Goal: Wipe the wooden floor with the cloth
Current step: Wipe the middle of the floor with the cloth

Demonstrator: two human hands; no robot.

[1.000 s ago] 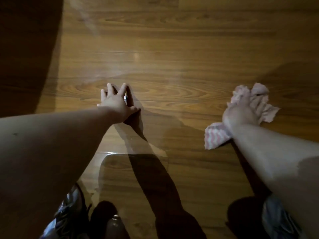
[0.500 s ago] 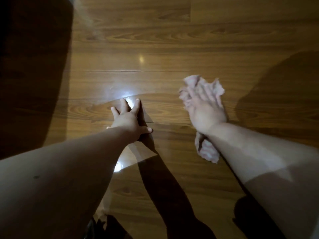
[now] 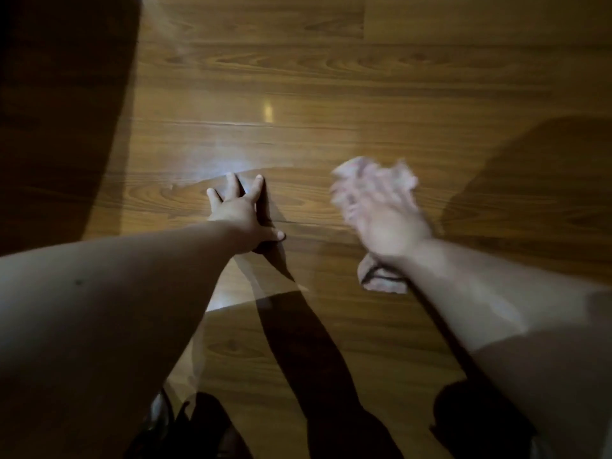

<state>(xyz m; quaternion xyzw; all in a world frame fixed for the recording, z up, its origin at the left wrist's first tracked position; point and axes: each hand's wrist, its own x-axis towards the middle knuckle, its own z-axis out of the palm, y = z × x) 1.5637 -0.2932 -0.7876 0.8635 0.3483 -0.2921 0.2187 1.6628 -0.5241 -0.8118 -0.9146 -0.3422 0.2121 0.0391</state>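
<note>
Cloth (image 3: 351, 170) shifted w/ right hand (image 3: 387, 220).

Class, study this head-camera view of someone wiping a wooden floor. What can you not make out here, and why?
- Cloth: head view, motion blur hides its pattern; the right hand covers its middle.
- Right hand's fingers: smeared by blur.
- Wooden floor: left side and right patch lost in dark shadow.
- Left hand: its palm, pressed to the floor, is hidden.
- Bottom edge: dark shapes, unidentifiable.

The right hand (image 3: 387, 220) is smeared by motion blur, so its fingers cannot be told apart. It covers the middle of the cloth (image 3: 384, 282), whose edges are also blurred. Below the hand, both forearms run out of the picture's lower corners.
</note>
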